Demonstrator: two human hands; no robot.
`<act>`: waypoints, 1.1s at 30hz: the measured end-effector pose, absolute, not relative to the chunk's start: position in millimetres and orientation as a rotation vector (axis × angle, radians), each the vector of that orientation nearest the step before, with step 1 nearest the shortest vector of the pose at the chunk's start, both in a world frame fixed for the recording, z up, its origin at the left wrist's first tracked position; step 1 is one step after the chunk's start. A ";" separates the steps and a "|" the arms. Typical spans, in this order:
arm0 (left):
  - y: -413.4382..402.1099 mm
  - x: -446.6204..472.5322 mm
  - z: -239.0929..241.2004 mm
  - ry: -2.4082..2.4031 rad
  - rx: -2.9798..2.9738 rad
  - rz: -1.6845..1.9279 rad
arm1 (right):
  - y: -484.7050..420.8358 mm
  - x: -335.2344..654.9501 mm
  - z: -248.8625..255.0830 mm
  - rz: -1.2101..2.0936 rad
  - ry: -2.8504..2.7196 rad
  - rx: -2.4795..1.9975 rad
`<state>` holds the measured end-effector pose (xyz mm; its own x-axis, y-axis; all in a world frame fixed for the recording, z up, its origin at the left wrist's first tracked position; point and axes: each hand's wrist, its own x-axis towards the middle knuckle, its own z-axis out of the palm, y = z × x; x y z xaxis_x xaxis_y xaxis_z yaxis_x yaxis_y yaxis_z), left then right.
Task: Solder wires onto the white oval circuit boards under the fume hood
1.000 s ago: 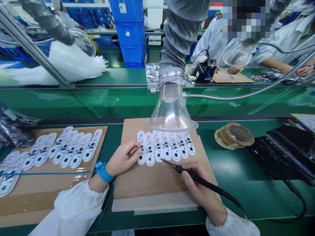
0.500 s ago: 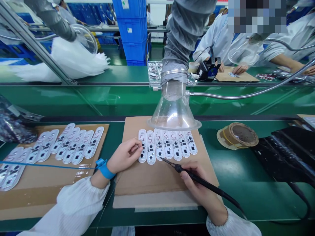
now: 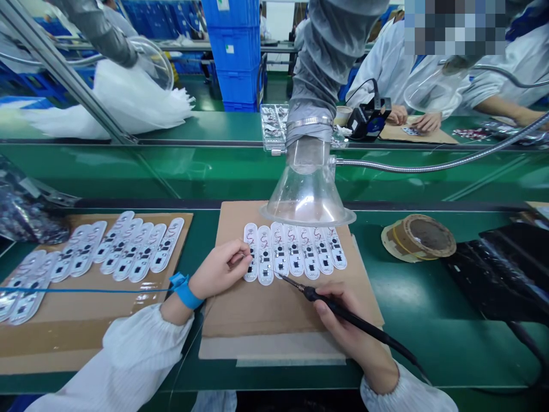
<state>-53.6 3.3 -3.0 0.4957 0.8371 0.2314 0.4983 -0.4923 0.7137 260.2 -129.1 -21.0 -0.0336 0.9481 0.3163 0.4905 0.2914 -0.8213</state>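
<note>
My right hand grips a soldering iron like a pen, its tip at the lower end of the third white circuit board from the left. Several such oblong boards, with black chips and red wires, stand side by side on a cardboard sheet. At the row's left end, my left hand is closed in a pinch beside the first board. A thin strand like solder wire trails below this hand; its end between the fingers is too small to see clearly. A blue strap circles my left wrist.
A clear fume hood hangs over the boards' far ends. More boards lie on cardboard at left. A tape roll and black bag are at right. Across the bench, a co-worker's hands handle parts.
The view has shifted slightly, so most things sit a little further right. Both my hands and the iron tip keep nearly the same place at the boards.
</note>
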 end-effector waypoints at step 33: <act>3.6 -58.6 -1.4 1.064 2.199 0.750 | -139.3 228.6 -29.1 0.727 -1.436 -1.397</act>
<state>-58.6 3.6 -1.4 0.5244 0.8191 0.2326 0.4946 -0.5154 0.6998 228.6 -139.3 -29.1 0.1268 0.9653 0.2284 0.3872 0.1638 -0.9073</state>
